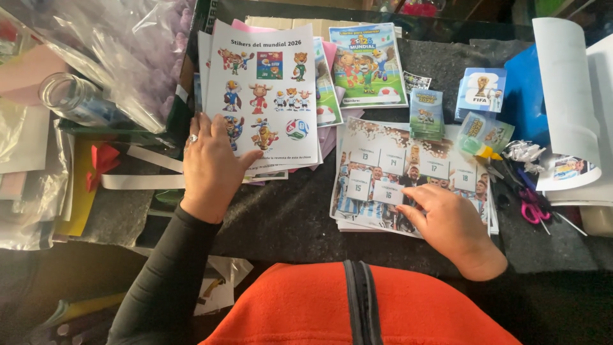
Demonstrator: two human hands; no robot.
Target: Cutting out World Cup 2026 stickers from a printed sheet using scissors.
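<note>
Sticker sheets (265,96) printed with cartoon mascots form a loose stack at the upper left of the dark table (287,217), partly overlapping a colouring booklet (367,64). Left hand (211,169) grips the stack's lower left corner, thumb on top of the paper and fingers spread along the edge; a ring shows on one finger. Right hand (450,223) rests with curled fingers on a numbered photo sheet (408,176) lying at centre right, fingertips touching one white square, holding nothing. Small card packs (426,114) sit just above that sheet; pink-handled scissors (531,207) lie to its right.
</note>
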